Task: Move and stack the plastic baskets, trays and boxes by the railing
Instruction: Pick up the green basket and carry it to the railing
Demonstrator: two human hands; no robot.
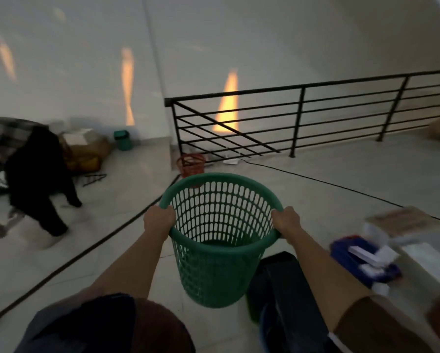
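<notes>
Head view — left hand [159,218] and right hand [285,220], both hands clenched around green basket [221,240] rim.

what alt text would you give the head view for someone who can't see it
Both hands, left and right, grip the rim of a green basket held above a tiled floor. Ahead, a red basket sits by the corner of a black railing. Another person in dark clothes is at the left.

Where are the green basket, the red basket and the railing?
green basket [221,212]: head view, inner far wall.
red basket [192,165]: head view, side wall.
railing [301,85]: head view, top rail.
</notes>
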